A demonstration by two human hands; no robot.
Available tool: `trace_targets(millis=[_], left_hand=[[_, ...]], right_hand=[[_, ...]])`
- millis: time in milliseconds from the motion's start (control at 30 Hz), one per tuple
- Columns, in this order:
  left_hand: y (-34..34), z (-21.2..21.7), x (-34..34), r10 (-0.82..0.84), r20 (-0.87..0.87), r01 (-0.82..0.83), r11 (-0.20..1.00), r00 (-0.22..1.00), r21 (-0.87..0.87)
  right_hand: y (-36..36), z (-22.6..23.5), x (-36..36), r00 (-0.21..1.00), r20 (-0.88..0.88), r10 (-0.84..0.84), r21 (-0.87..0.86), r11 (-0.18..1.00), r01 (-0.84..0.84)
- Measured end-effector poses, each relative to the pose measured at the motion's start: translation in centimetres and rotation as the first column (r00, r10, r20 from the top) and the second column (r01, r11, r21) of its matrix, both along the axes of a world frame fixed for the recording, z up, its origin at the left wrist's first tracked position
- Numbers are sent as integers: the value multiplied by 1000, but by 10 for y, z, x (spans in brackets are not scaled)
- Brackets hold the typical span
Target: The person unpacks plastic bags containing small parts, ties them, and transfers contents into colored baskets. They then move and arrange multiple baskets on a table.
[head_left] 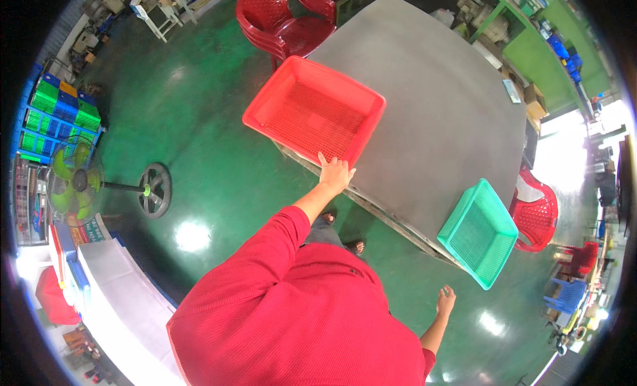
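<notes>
A red plastic basket [315,114] with a mesh bottom rests at the table's left corner, partly jutting past the edge. My left hand [336,174] grips its near rim, the fingertips reaching over to the inside. Nothing lies in this basket. A teal mesh basket [479,233] stands at the right corner of the grey table [431,107], also without contents. Below it, apart from table and basket, my right hand [446,301] hangs in the air. Its fingers are loosely bent, and it holds nothing.
Red plastic chairs [292,24] stand beyond the table's far left side, and another red chair [536,210] is at its right. On the left are a standing fan [79,180] and a white-covered surface [123,293]. Green shelving [531,47] lines the far right.
</notes>
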State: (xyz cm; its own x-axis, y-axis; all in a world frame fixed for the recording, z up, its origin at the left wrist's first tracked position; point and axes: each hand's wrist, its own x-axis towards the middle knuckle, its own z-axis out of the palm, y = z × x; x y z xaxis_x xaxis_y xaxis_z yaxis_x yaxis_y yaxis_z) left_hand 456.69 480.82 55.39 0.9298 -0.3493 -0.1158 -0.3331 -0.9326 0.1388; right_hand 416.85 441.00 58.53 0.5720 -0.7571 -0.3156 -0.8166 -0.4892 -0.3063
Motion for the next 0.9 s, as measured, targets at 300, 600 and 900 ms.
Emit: trace_targets(millis=[300,600,900], left_hand=[[9,-4,10,1,-21,-2,999,1000,-38],[9,12,16,26,-159,-38,996,987,-76],[-112,60,-62,-390,371,525,750,843,-403]], right_hand=[[36,-2,-25,997,-28,-79,14,997,79],[93,2,-57,969,-52,-239,52,969,242],[120,-53,-185,834,-28,-551,347,777,525]])
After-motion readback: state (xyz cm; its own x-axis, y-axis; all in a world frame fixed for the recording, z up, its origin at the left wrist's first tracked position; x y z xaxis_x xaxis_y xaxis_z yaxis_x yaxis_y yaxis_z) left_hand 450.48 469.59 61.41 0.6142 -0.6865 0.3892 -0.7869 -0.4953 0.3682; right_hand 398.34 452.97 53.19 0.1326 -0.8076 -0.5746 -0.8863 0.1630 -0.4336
